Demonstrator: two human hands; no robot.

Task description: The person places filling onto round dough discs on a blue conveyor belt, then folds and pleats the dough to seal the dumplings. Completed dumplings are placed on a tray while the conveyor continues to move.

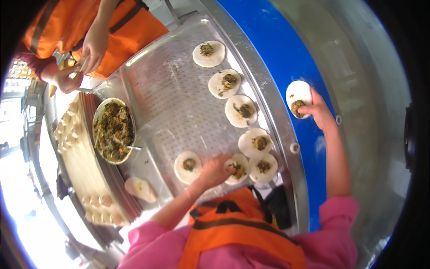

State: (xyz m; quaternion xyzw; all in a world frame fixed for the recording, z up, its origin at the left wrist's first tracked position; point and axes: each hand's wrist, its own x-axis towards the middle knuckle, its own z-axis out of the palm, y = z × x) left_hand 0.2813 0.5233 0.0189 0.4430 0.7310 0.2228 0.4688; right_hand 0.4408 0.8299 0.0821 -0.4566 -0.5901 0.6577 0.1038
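My right hand [317, 111] holds a round dough wrapper [301, 89] over the blue belt, with the thumb resting beside its dark green and orange filling. My left hand [216, 170], slightly blurred, is closed at the left edge of another filled dough wrapper [239, 177] on the perforated metal tray. Two more filled wrappers, one upper [246, 138] and one lower [268, 174], lie against its right side. To the left of my left hand sits a separate filled wrapper [181, 175]. Several others lie in a row farther up the tray's right side.
A bowl of chopped filling [117, 148] with a utensil stands at the tray's left. Near it lies a folded piece of dough [139, 189]. Stacked boards [85, 166] carry shaped dough pieces. A co-worker's hands [92, 51] are at the upper left. The blue belt [286, 45] runs along the right.
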